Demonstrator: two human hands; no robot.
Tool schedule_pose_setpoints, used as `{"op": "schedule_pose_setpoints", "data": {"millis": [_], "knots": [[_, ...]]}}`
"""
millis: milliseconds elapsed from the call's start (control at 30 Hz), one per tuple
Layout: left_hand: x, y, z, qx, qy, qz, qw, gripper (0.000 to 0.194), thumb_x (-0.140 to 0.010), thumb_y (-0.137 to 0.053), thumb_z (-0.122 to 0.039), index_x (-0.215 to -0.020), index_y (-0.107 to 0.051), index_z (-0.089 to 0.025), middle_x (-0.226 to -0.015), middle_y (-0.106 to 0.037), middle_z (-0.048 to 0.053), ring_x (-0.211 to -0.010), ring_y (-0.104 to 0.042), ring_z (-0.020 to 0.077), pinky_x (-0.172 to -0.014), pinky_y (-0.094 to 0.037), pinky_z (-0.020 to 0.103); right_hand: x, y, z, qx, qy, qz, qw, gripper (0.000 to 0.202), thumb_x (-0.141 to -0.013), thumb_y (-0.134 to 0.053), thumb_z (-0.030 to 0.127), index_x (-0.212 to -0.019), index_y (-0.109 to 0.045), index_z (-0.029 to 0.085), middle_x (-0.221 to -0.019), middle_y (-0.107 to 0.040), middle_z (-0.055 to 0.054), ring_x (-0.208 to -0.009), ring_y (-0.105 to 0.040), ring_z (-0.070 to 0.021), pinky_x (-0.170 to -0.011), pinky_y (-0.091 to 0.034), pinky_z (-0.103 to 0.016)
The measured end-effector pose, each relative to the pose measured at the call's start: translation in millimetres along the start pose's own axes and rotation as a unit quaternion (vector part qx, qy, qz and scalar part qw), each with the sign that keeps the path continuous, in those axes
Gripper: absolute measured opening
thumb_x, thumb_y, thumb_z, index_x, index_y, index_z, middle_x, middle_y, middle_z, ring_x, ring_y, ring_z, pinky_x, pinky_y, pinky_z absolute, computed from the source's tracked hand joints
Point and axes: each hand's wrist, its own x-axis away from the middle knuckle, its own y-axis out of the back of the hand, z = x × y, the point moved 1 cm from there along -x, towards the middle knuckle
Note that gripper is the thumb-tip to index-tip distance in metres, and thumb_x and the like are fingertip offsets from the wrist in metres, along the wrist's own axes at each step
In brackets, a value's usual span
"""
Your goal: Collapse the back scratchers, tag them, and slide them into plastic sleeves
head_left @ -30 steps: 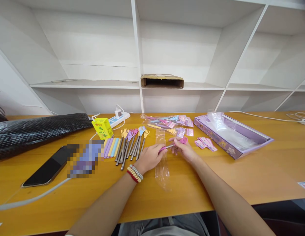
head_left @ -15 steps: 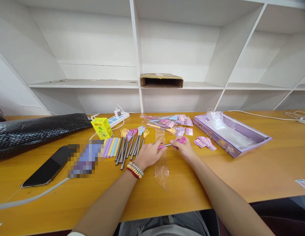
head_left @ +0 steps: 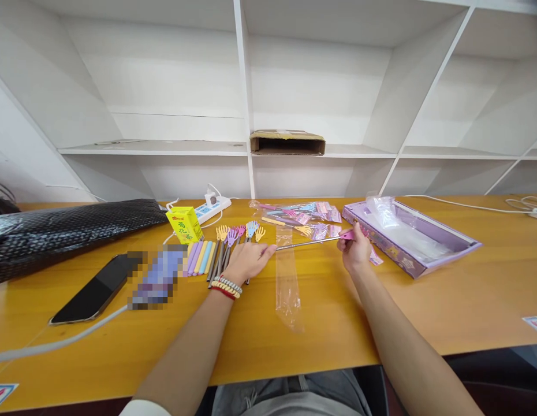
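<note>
A telescopic back scratcher (head_left: 309, 243) stretches between my two hands, its thin metal rod drawn out long above the table. My left hand (head_left: 250, 260) is closed on one end, and the handle there is hidden by my fingers. My right hand (head_left: 355, 249) grips the pink claw end (head_left: 347, 235). Beneath the rod lies a clear plastic sleeve (head_left: 288, 289), flat on the wood. Left of it, partly behind my left hand, rest several more back scratchers (head_left: 231, 237) with yellow, purple, pink and blue claws. Beside those is a row of pastel handle grips (head_left: 200, 258).
Bagged back scratchers (head_left: 290, 215) lie at the back. A purple box (head_left: 407, 268) holding clear bags stands right, with pink cards (head_left: 375, 258) near it. To the left are a yellow carton (head_left: 185, 225), power strip (head_left: 214, 209), phone (head_left: 93, 292) and black wrapped bundle (head_left: 78, 231).
My hands have moved apart, the right going right and the left slightly left. The back scratcher's metal rod, short before, is now pulled out long.
</note>
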Motion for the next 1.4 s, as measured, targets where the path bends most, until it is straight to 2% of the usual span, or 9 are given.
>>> {"op": "schedule_pose_setpoints", "data": {"millis": [167, 267, 400, 567, 733, 933, 1067, 1267, 1400], "knots": [[-3, 3.5, -5, -0.014, -0.001, -0.042, 0.999, 0.057, -0.088, -0.02, -0.054, -0.064, -0.059, -0.02, -0.065, -0.064, 0.004, -0.064, -0.058, 0.0168, -0.053, -0.026, 0.026, -6, 7, 9, -0.009, 0.036, -0.012, 0.999, 0.043, -0.069, -0.057, 0.056, -0.056, -0.048, 0.016, -0.043, -0.04, 0.005, -0.032, -0.029, -0.0031, -0.032, -0.019, -0.019], [-2, 6.4, -1, -0.02, -0.002, -0.059, 0.998, 0.056, -0.088, -0.022, -0.054, -0.062, -0.058, -0.02, -0.066, -0.064, 0.004, -0.063, -0.057, 0.0159, -0.053, -0.024, 0.026, -11, 14, 17, -0.029, 0.05, -0.037, 0.998, 0.044, -0.07, -0.055, 0.057, -0.056, -0.044, 0.017, -0.038, -0.032, 0.008, -0.03, -0.024, -0.0025, -0.032, -0.017, -0.018], [-1, 9.0, 12, -0.034, 0.017, -0.102, 0.994, 0.054, -0.087, -0.026, -0.052, -0.059, -0.058, -0.02, -0.067, -0.065, 0.004, -0.063, -0.057, 0.0158, -0.053, -0.024, 0.027, -20, 28, 27, -0.068, 0.048, -0.09, 0.992, 0.039, -0.073, -0.054, 0.05, -0.055, -0.04, 0.018, -0.037, -0.026, 0.01, -0.028, -0.019, -0.0027, -0.032, -0.014, -0.018], [0, 8.2, 30, -0.073, 0.031, -0.184, 0.98, 0.051, -0.089, -0.03, -0.043, -0.054, -0.058, -0.019, -0.06, -0.064, 0.004, -0.06, -0.057, 0.0157, -0.06, -0.029, 0.028, -30, 57, 38, -0.151, 0.047, -0.166, 0.973, 0.033, -0.077, -0.043, 0.04, -0.055, -0.029, 0.02, -0.039, -0.025, 0.009, -0.028, -0.021, -0.0052, -0.031, -0.015, -0.021], [0, 7.8, 43, -0.107, 0.037, -0.228, 0.967, 0.046, -0.086, -0.035, -0.035, -0.049, -0.056, -0.018, -0.055, -0.062, 0.004, -0.058, -0.055, 0.015, -0.062, -0.03, 0.029, -34, 84, 50, -0.214, 0.085, -0.187, 0.955, 0.029, -0.073, -0.035, 0.034, -0.053, -0.019, 0.02, -0.039, -0.018, 0.007, -0.028, -0.019, -0.0073, -0.031, -0.015, -0.023], [2, 12.8, 58, -0.121, 0.059, -0.256, 0.957, 0.037, -0.079, -0.039, -0.028, -0.045, -0.051, -0.019, -0.052, -0.059, 0.003, -0.056, -0.053, 0.0158, -0.064, -0.03, 0.03, -37, 106, 61, -0.261, 0.1, -0.217, 0.935, 0.027, -0.068, -0.035, 0.031, -0.047, -0.022, 0.021, -0.04, -0.015, 0.005, -0.03, -0.016, -0.008, -0.033, -0.01, -0.025], [3, 12.5, 65, -0.116, 0.067, -0.265, 0.955, 0.035, -0.078, -0.039, -0.028, -0.045, -0.049, -0.019, -0.051, -0.057, 0.003, -0.056, -0.052, 0.0162, -0.065, -0.031, 0.031, -35, 109, 70, -0.27, 0.129, -0.224, 0.927, 0.03, -0.07, -0.033, 0.029, -0.043, -0.024, 0.02, -0.041, -0.015, 0.004, -0.03, -0.016, -0.0069, -0.035, -0.009, -0.026], [3, 0.9, 70, -0.096, 0.064, -0.253, 0.961, 0.037, -0.08, -0.038, -0.03, -0.048, -0.052, -0.018, -0.054, -0.059, 0.004, -0.057, -0.052, 0.0157, -0.062, -0.031, 0.029, -41, 97, 108, -0.24, 0.146, -0.189, 0.941, 0.033, -0.073, -0.034, 0.03, -0.041, -0.027, 0.02, -0.038, -0.016, 0.005, -0.03, -0.017, -0.0055, -0.039, -0.007, -0.026], [3, -1.9, 70, -0.098, 0.09, -0.251, 0.959, 0.04, -0.081, -0.037, -0.033, -0.047, -0.054, -0.018, -0.054, -0.059, 0.005, -0.056, -0.052, 0.0159, -0.057, -0.029, 0.027, -58, 112, 147, -0.216, 0.155, -0.212, 0.94, 0.039, -0.076, -0.032, 0.027, -0.038, -0.026, 0.02, -0.034, -0.015, 0.006, -0.028, -0.017, -0.0035, -0.042, -0.006, -0.027]]}}
